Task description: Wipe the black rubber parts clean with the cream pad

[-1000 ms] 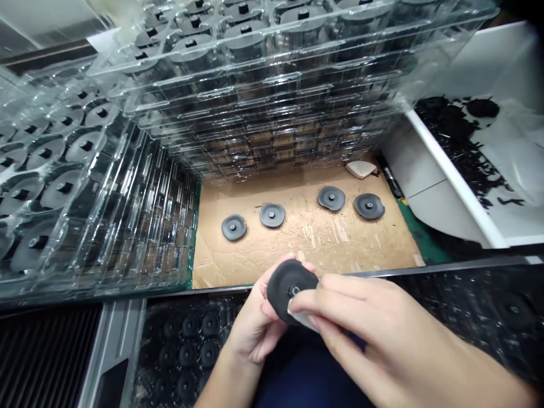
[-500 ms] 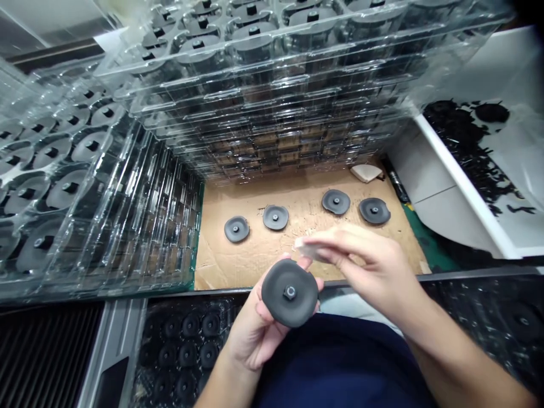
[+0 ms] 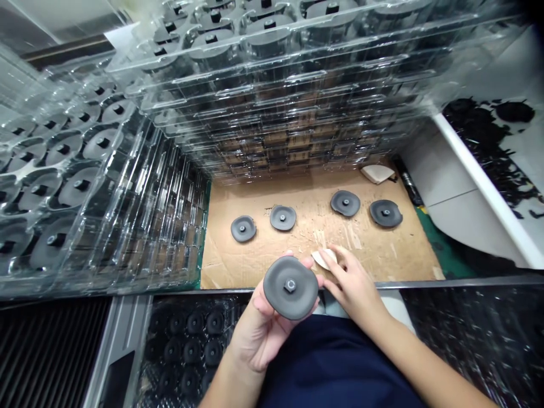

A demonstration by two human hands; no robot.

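A dark grey dished disc [image 3: 280, 297] with a small hex-shaped stub at its centre rests in my left hand [image 3: 263, 334], fingers curled round its rim from below. My right hand [image 3: 352, 280] is just right of the disc and holds a thin off-white pad [image 3: 325, 259] low over the cardboard, its fingers pinched on it. What the pad is made of I cannot tell. Similar discs lie apart on the cardboard beyond: one at the left [image 3: 243, 229], another beside it [image 3: 283, 218], and two at the right [image 3: 345, 203], [image 3: 386, 213].
Stacked clear plastic trays [image 3: 272, 85] of discs rise behind the cardboard sheet [image 3: 238, 266], with another stack [image 3: 140, 181] at the left. A white bin [image 3: 480, 187] with black scraps stands right. A second off-white pad [image 3: 376, 173] lies at the back. A tray of discs [image 3: 193, 351] sits below.
My right hand has moved down toward the cardboard with the off-white pad. My left hand still holds the disc, turned slightly. The view has shifted a little left.
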